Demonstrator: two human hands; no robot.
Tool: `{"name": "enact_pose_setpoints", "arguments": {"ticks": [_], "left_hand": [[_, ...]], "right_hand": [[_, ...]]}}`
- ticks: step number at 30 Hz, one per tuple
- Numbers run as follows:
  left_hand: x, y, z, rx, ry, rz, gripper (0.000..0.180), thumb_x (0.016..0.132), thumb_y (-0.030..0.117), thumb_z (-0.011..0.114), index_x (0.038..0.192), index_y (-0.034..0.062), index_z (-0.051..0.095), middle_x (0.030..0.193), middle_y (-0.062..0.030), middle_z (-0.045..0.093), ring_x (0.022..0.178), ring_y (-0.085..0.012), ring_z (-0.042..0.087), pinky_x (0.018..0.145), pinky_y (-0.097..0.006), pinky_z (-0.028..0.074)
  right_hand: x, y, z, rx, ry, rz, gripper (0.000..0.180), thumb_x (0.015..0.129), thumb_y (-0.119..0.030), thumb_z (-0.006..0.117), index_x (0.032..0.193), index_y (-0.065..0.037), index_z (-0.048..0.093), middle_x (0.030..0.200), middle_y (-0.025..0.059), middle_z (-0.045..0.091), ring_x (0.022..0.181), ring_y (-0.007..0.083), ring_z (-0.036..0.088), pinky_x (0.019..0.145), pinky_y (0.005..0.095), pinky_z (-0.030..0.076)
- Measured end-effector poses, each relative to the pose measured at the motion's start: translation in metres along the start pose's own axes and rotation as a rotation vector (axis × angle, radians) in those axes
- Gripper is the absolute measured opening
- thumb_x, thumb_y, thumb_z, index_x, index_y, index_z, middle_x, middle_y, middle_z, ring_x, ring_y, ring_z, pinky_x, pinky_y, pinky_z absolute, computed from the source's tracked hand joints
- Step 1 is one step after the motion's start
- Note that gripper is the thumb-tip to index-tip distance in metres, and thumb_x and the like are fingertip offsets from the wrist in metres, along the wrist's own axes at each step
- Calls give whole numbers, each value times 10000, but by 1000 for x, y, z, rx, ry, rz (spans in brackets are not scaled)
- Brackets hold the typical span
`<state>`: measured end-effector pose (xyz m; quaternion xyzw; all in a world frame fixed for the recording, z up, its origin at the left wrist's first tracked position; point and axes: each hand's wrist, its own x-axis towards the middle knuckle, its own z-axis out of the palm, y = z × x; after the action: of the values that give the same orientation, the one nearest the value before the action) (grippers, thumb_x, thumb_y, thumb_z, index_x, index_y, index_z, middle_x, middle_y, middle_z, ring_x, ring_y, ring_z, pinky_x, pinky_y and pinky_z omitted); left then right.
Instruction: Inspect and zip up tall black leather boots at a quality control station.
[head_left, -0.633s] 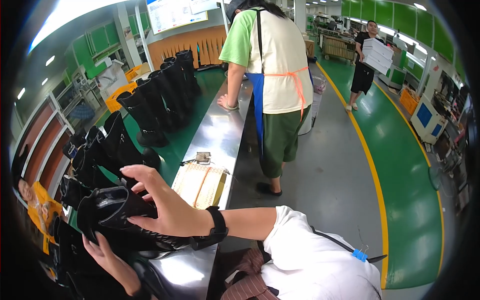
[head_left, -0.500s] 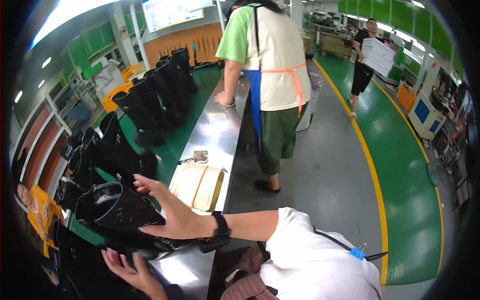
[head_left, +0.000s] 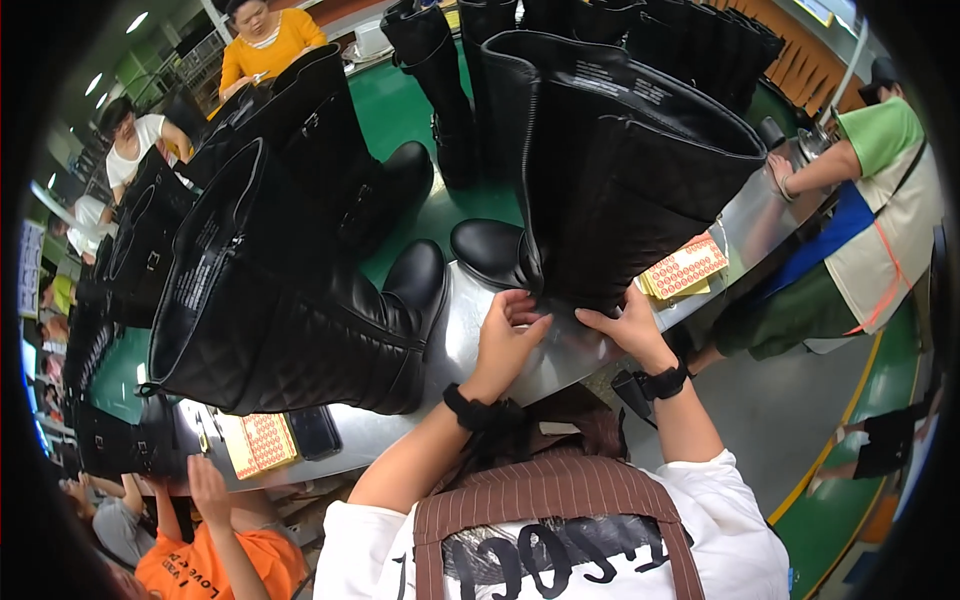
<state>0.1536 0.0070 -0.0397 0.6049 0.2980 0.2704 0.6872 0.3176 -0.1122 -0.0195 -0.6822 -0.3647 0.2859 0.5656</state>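
Note:
A tall black boot (head_left: 620, 190) with a quilted shaft and a side zip stands upright on the metal worktop in front of me. At its ankle my left hand (head_left: 505, 340) has loosely bent fingers, with the thumb apart; the fingertips are at the leather. My right hand (head_left: 640, 325) clasps the lower back of the same boot, thumb on the near side and fingers partly hidden behind it. To the left, another black boot (head_left: 300, 320) stands tilted, its open top toward the left.
More black boots (head_left: 370, 190) stand behind on the green surface. Cards (head_left: 690, 270) lie right of the boot; another stack (head_left: 258, 445) and a phone (head_left: 316, 432) lie left on the metal worktop (head_left: 470, 345). Co-workers sit at left; one in a light apron (head_left: 880, 220) leans at right.
My view has swung left and down to the worktop. My hands, earlier spread around a boot at left, are now at the ankle of an upright boot in front of me.

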Motion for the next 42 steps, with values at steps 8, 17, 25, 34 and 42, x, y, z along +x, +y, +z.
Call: {"name": "enact_pose_setpoints", "arguments": {"ticks": [8, 17, 25, 34, 42], "left_hand": [[26, 15, -9, -78, -142, -305, 209, 890, 141, 680, 1007, 8, 569, 716, -12, 615, 605, -76, 559, 553, -200, 425], [-1, 149, -8, -292, -462, -147, 244, 978, 236, 548, 878, 32, 635, 671, -20, 596, 616, -64, 518, 573, -193, 391], [-33, 230, 4, -224, -404, 214, 273, 1010, 216, 489, 1037, -20, 622, 755, -72, 677, 637, -79, 595, 545, -188, 414], [-122, 129, -122, 803, -381, -215, 417, 838, 393, 705, 762, -15, 653, 687, -141, 633, 613, -273, 608, 587, -323, 474], [-123, 85, -165, 618, 83, 85, 702, 635, 243, 896, 1182, -39, 557, 1136, -154, 645, 1059, -244, 609, 918, -348, 463]], "right_hand": [[3, 12, -7, -31, -91, -63, 671, 690, -109, 848, 1243, 12, 488, 1135, 94, 634, 1036, 172, 602, 907, 311, 482], [1, -15, -4, -233, 19, -253, 465, 685, -164, 837, 1076, 1, 647, 981, 121, 707, 901, 202, 680, 821, 329, 522], [-7, -38, 7, -254, -4, -208, 567, 695, -140, 834, 1187, -7, 586, 1029, 93, 691, 888, 217, 675, 815, 332, 530], [25, -38, -16, -121, -351, -31, 659, 683, -145, 852, 1248, 24, 559, 1245, 99, 595, 1154, 185, 532, 1026, 327, 400], [18, -40, -1, -176, -372, -9, 649, 694, -142, 845, 1253, 14, 556, 1192, 91, 625, 1089, 182, 572, 976, 319, 436]]}}
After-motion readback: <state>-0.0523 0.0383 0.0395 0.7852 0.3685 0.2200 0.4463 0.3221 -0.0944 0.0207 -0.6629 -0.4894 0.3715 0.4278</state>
